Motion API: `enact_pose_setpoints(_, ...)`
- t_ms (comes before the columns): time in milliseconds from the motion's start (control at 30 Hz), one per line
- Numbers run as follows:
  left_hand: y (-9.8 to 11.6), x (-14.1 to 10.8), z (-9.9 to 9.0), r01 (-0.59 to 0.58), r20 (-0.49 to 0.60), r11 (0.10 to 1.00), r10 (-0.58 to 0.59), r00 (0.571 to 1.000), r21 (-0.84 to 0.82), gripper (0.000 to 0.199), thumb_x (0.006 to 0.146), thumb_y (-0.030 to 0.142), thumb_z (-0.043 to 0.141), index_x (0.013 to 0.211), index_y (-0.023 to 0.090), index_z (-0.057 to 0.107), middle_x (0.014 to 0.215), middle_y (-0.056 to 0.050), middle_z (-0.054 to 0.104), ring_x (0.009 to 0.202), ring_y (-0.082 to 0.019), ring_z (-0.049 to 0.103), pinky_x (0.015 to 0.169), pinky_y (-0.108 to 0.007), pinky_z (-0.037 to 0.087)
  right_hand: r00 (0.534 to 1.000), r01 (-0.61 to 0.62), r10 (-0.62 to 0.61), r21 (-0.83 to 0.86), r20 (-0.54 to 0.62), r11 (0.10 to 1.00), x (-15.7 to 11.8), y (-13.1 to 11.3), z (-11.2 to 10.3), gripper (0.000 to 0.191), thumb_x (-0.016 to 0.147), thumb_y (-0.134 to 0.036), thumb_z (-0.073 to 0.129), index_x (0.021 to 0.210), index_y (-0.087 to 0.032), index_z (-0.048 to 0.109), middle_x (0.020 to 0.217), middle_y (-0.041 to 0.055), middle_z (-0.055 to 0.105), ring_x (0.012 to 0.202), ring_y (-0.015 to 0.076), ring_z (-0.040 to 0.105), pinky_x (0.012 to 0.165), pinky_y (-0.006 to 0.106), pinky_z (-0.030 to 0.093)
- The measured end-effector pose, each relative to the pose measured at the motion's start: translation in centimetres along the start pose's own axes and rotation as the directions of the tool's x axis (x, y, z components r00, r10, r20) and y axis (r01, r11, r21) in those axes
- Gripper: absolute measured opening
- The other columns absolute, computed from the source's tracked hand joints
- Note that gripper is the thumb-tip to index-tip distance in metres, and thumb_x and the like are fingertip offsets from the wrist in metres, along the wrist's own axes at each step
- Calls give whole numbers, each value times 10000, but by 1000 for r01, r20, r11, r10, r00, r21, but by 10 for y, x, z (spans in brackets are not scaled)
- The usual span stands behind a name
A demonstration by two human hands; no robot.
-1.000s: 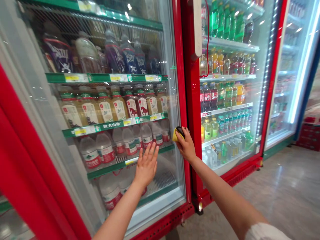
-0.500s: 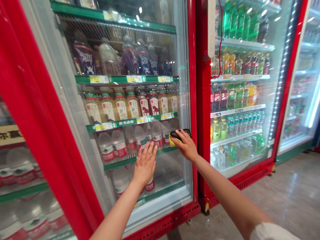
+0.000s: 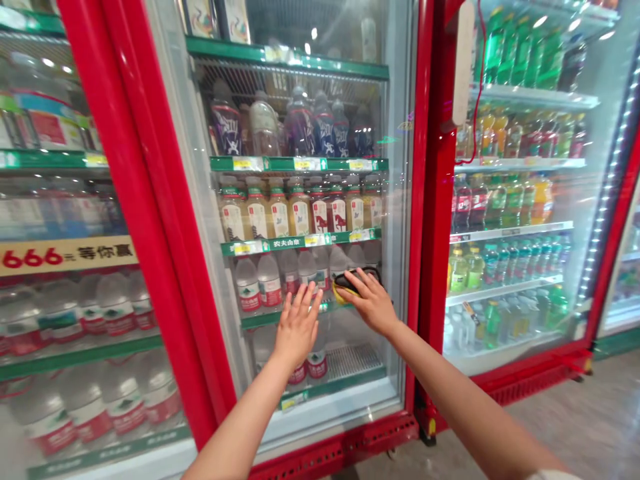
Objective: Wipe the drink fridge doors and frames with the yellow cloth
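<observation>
In the lower centre, the left hand (image 3: 297, 328) reaches up with its fingers slightly apart; right of it, the right hand (image 3: 374, 305) spreads its fingers over a black-and-yellow pad (image 3: 346, 283), holding it at the glass door (image 3: 400, 267). The left fridge (image 3: 75, 357) contains red-labelled bottles (image 3: 120, 303), the central fridge (image 3: 350, 445) rows of labelled bottles (image 3: 279, 212), the right fridge (image 3: 535, 381) green bottles (image 3: 523, 50). A red cord (image 3: 481, 67) hangs upper right.

Cloth (image 3: 344, 283) under right grip (image 3: 373, 304), left grip (image 3: 297, 330) left of it — bottles (image 3: 300, 212) on shelves (image 3: 285, 244) behind glass door (image 3: 397, 220)
</observation>
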State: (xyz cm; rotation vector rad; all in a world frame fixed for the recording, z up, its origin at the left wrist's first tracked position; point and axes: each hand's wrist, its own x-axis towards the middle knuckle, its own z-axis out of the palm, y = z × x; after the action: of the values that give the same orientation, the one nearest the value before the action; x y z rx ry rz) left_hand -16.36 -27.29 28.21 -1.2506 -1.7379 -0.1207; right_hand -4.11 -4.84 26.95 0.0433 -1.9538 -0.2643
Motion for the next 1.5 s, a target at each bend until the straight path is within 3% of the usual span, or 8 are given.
enact_pose_setpoints(267, -28, -11, -21, 49, -4, 998, -49, 999, 39, 752, 914, 263, 615, 1605, 253, 318, 1699, -86, 228, 1574, -285, 221, 1285, -525, 191, 849, -405, 414, 101, -328, 909, 75, -12, 7, 637, 944, -148, 529, 1553, -311, 432, 1693, 117, 247, 1571, 379, 174, 1179, 650, 347)
enact_pose_setpoints(533, -44, -30, -22, 83, -11, 996, -83, 997, 29, 767, 914, 228, 604, 1612, 284, 294, 1692, -78, 262, 1570, -289, 234, 1284, -549, 187, 994, -61, 69, 93, -82, 994, 41, -43, 10, 491, 975, -129, 510, 1379, -385, 623, 1600, 25, 460, 1561, 269, 251, 1216, 561, 337)
enact_pose_setpoints(700, -50, -28, -32, 135, -47, 990, -136, 990, -31, 785, 930, 175, 557, 1634, 244, 217, 1687, -116, 270, 1565, -316, 239, 1256, -587, 251, 906, -305, 367, 278, -210, 911, 87, -51, 12, 504, 970, -167, 457, 1417, -352, 599, 1660, 40, 354, 1579, 310, 186, 1196, 632, 313)
enact_pose_setpoints(933, -34, 19, -39, 10, -212, 978, -54, 976, -207, 856, 962, 98, 416, 1637, 199, -100, 1713, -132, 170, 1592, -248, 84, 1273, -511, 257, 863, -408, 495, 723, 106, 557, 127, -105, 8, 658, 1022, -630, 239, 1623, -363, 233, 1732, -34, -80, 1577, 280, -179, 1240, 662, -1)
enact_pose_setpoints(1100, -8, 61, -13, -11, -210, 979, -33, 977, -204, 841, 983, 218, 523, 1649, 233, 10, 1717, -159, 80, 1586, -280, 34, 1246, -511, 311, 813, -279, 517, 959, 267, -55, 112, -93, -19, 731, 981, -747, 119, 1619, -437, -57, 1727, -10, 158, 1574, 174, 210, 1277, 520, 169)
enact_pose_setpoints(1167, 5, 76, -8, 95, -228, 986, -124, 966, -137, 834, 957, 253, 595, 1643, 211, 122, 1708, -197, 51, 1581, -334, 33, 1249, -608, 247, 773, -260, 558, 953, 302, -156, 110, -81, -28, 726, 979, -749, 102, 1621, -441, -39, 1695, 33, 279, 1505, 193, 386, 1215, 516, 330)
enact_pose_setpoints(1367, 10, 106, -13, 120, -204, 993, -115, 972, 9, 766, 940, 344, 635, 1597, 137, 301, 1679, -223, 174, 1578, -372, 86, 1229, -729, 98, 628, -369, 761, 923, 163, 107, 86, -49, -37, 640, 957, -654, 464, 1409, -221, 596, 1386, 165, 655, 1223, 297, 661, 942, 472, 570)
enact_pose_setpoints(1500, -20, 86, -13, 33, -245, 998, -21, 969, 45, 593, 973, 198, 550, 1546, 293, 428, 1658, -132, 320, 1567, -322, 207, 1247, -694, 108, 745, -409, 666, 806, 25, 428, 58, -41, -37, 421, 927, -527, 582, 1103, -193, 768, 1174, 147, 755, 1114, 298, 690, 974, 506, 545)
